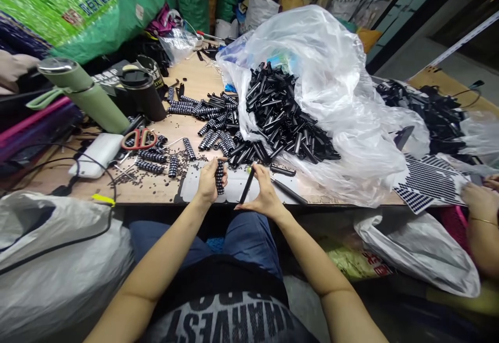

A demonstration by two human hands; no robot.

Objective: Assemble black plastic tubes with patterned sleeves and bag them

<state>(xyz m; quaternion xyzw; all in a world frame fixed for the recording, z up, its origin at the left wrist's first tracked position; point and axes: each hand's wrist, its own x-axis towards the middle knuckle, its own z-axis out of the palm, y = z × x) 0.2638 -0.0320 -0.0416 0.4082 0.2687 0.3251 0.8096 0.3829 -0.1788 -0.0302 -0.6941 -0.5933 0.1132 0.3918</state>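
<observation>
My left hand (pixel 207 183) is closed around a short black cylinder with rows of pale dots (pixel 220 177), held nearly upright over a white sheet (pixel 190 183) at the table's front edge. A slim plain black piece (pixel 247 187) spans the gap between thumb and fingers of my right hand (pixel 266 193), which grips it by its two ends. Beside that hand, a long dark rod (pixel 289 191) lies on the sheet. Just beyond my hands are several dotted cylinders (pixel 210 137) and a big heap of plain black pieces (pixel 275 111) spilling from a clear plastic bag (pixel 331 57).
Red-handled scissors (pixel 139 139), a white box-like device (pixel 97 155), a green bottle (pixel 83 96) and a dark tumbler (pixel 143 93) stand or lie on the left. Small dark bits are scattered there. On the right, another person's hand (pixel 481 200) touches black-and-white patterned sheets (pixel 429 184).
</observation>
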